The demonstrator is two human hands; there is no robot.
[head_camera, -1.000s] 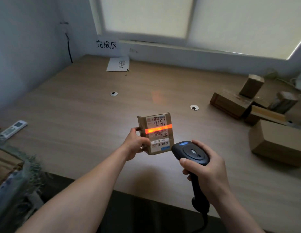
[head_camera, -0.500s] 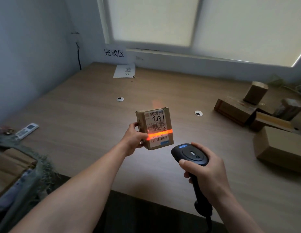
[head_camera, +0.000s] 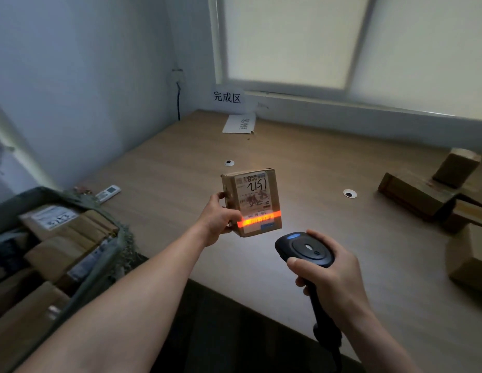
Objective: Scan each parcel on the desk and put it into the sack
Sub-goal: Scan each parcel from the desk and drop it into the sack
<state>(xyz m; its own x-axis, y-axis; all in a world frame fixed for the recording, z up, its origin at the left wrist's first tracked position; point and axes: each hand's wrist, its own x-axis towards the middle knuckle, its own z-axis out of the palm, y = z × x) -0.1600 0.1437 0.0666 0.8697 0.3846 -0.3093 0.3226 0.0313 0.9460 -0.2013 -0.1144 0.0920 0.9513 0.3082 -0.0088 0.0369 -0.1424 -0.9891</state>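
The grip of our left hand (head_camera: 218,219) clasps a small brown cardboard parcel (head_camera: 252,203) upright above the wooden counter (head_camera: 288,157). The grip of our right hand (head_camera: 334,278) wraps a black handheld scanner (head_camera: 304,250), its orange beam (head_camera: 258,220) crossing the parcel's face low down. The green woven sack (head_camera: 123,239), holding boxes, sits at left.

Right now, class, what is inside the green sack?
The sack holds stacked cardboard parcels, the topmost showing a white label. Anything beneath them is covered.
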